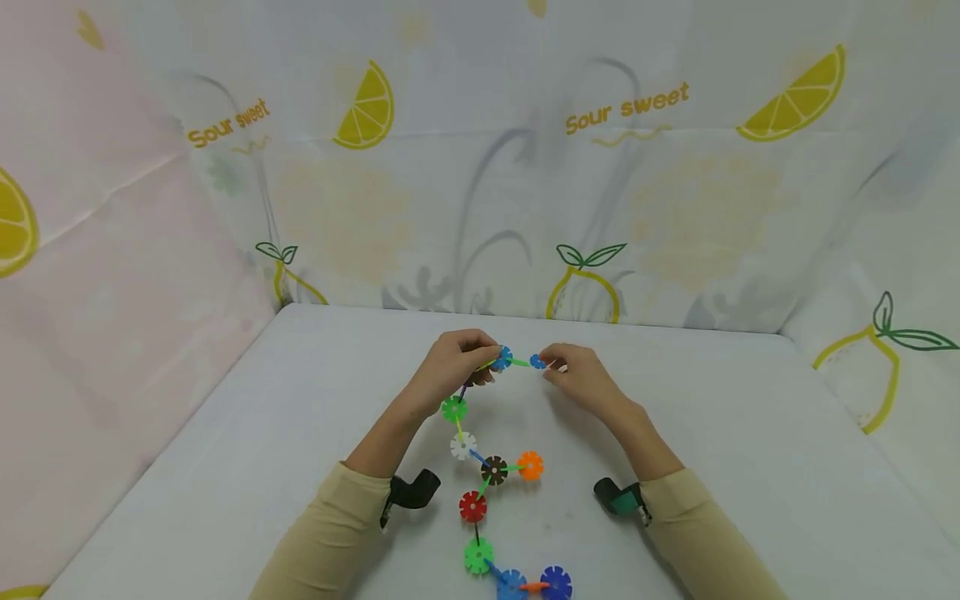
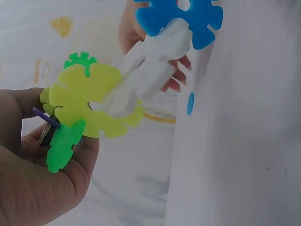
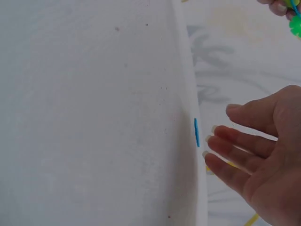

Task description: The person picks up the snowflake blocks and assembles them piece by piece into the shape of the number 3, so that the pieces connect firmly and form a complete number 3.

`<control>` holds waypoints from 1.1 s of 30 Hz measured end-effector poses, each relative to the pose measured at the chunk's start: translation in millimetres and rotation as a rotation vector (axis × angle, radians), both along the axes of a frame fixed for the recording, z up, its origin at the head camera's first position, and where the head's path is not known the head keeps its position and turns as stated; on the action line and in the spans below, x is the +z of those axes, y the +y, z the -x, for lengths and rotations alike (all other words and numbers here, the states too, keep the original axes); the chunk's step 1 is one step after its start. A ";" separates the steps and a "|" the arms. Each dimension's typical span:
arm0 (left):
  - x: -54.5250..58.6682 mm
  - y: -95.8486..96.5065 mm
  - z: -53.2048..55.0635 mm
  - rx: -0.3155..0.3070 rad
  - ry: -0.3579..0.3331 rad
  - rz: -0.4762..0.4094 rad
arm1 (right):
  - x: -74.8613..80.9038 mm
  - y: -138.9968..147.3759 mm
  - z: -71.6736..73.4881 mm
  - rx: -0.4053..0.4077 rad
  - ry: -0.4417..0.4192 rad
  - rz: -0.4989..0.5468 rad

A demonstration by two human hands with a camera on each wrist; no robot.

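Note:
My left hand (image 1: 446,371) pinches one part of a chain of notched plastic snowflake discs, near a dark disc mostly hidden by the fingers. In the left wrist view, a yellow disc (image 2: 75,92), a white disc (image 2: 150,70) and a blue disc (image 2: 207,23) extend beyond that hand. A separate blue disc (image 3: 196,133) lies on the table, seen edge-on in the right wrist view. Beside it my right hand (image 3: 258,160) has its fingers extended and slightly spread, with nothing gripped. From the head, the fingertips appear beside this disc (image 1: 537,361).
The rest of the chain trails toward the near edge: a white disc (image 1: 463,446), brown disc (image 1: 494,471), orange disc (image 1: 531,466), red disc (image 1: 472,507) and others. A white table (image 1: 750,450) meets lemon-printed cloth (image 1: 480,167) behind and at both sides.

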State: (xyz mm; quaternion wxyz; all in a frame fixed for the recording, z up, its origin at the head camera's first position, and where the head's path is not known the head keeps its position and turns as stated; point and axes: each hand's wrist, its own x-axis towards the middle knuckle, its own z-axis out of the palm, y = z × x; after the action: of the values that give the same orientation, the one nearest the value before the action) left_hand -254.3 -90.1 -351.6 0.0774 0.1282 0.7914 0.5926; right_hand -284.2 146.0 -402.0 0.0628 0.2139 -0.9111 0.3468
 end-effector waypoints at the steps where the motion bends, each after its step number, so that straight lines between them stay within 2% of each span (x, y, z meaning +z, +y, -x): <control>1: -0.2 -0.1 0.0 0.001 -0.002 0.003 | -1.7 -0.1 2.2 0.001 -0.019 -0.005; 8: 0.6 -0.4 -0.4 -0.005 -0.006 0.010 | -3.6 -2.5 13.3 0.007 -0.081 -0.026; 14: 3.0 -0.7 -1.5 -0.015 -0.005 0.005 | -2.0 -3.1 18.4 0.035 -0.161 -0.107; 20: 3.1 -1.5 -2.6 -0.021 -0.002 0.005 | -1.2 -4.9 21.9 0.095 -0.106 -0.223; 21: 3.1 -1.6 -2.8 -0.022 -0.003 0.006 | -0.5 -5.2 21.8 0.103 -0.091 -0.235; 22: 2.8 -1.8 -2.8 -0.022 -0.003 0.007 | -6.8 -3.3 26.8 0.116 -0.050 -0.233; 25: 2.2 -1.9 -2.3 -0.025 -0.002 0.013 | -5.3 -4.3 26.7 0.130 -0.025 -0.253; 28: 2.4 -2.8 -1.9 -0.029 -0.008 0.019 | -4.0 -6.2 26.8 0.127 -0.020 -0.297; 29: 2.7 -3.1 -1.8 -0.030 -0.011 0.022 | 2.9 -9.1 21.9 0.118 -0.048 -0.326; 33: 3.1 -4.7 -0.9 -0.030 -0.025 0.033 | 2.7 -12.0 21.9 0.093 -0.059 -0.372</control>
State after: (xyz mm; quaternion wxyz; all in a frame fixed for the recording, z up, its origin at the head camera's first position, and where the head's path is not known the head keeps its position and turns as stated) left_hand -253.4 -94.8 -348.6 0.0983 0.1314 0.7980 0.5799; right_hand -306.1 134.0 -399.3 -0.0205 0.2536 -0.9500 0.1810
